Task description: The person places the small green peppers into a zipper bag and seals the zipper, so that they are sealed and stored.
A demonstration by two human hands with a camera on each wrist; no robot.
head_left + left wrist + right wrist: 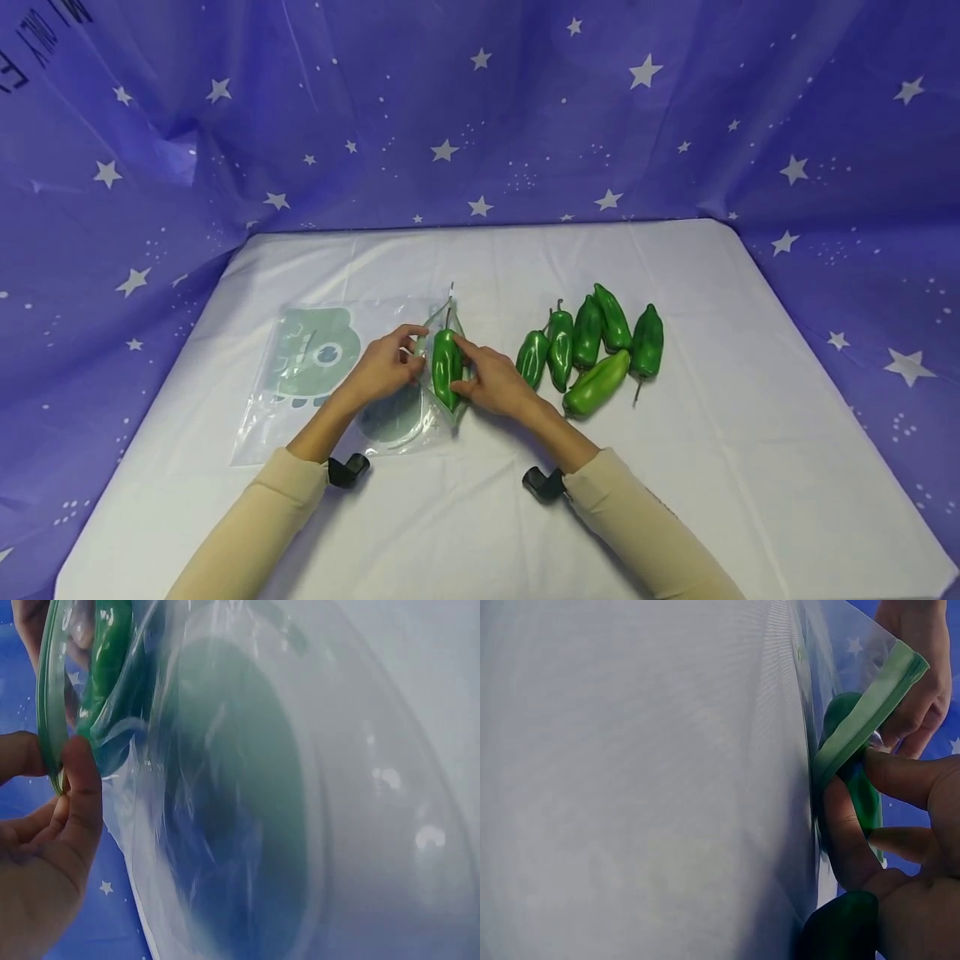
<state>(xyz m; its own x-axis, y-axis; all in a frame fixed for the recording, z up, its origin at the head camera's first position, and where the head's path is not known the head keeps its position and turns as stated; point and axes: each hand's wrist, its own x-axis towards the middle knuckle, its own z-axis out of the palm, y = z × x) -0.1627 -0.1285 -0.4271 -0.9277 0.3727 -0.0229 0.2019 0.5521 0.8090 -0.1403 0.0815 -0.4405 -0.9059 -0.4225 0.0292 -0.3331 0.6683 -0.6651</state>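
A clear zip bag (315,354) with a green cartoon print lies flat on the table, its mouth spread apart. One green pepper (447,371) sits upright in that mouth, stem away from the person. The left hand (384,367) pinches the left rim; in the left wrist view, thumb and fingers grip the green zip strip (51,705). On the other side, the right hand (495,383) grips the right rim, its fingers on both sides of the strip (870,712) and close against the pepper (868,802). How firmly they touch the pepper is unclear.
Several more green peppers (596,385) lie in a loose group right of the right hand. The table has a white cloth (750,467); a purple star-patterned sheet (480,108) hangs behind and beside it. Black wrist bands (545,485) sit at the sleeve cuffs.
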